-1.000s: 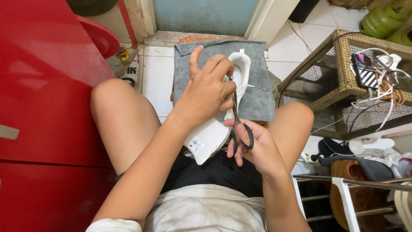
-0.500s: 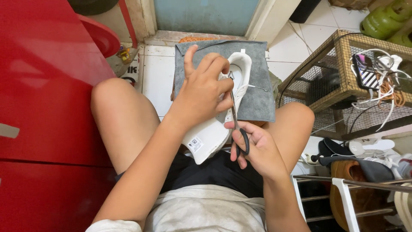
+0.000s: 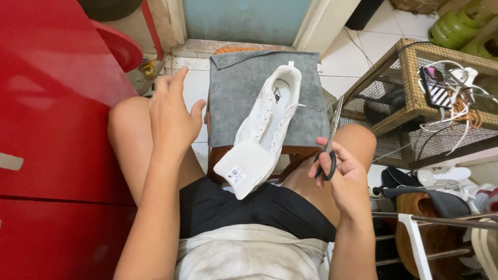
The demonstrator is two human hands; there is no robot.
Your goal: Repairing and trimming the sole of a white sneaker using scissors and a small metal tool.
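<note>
A white sneaker (image 3: 270, 116) lies on a grey cloth (image 3: 233, 93) draped over a small wooden stool between my knees, its tongue pulled out toward me. My left hand (image 3: 171, 111) hovers open above my left knee, to the left of the shoe, holding nothing. My right hand (image 3: 340, 168) is over my right knee and grips black-handled scissors (image 3: 329, 145), blades pointing up and away from the shoe.
A red cabinet (image 3: 46, 129) fills the left side, with a red basin (image 3: 122, 49) behind it. At the right stands a wire cage (image 3: 415, 98) holding a phone and cables. A metal shoe rack (image 3: 430, 228) with shoes is at the lower right.
My left hand has let go of the sneaker and drawn back to the left. My right hand has pulled the scissors away to the right, off the shoe.
</note>
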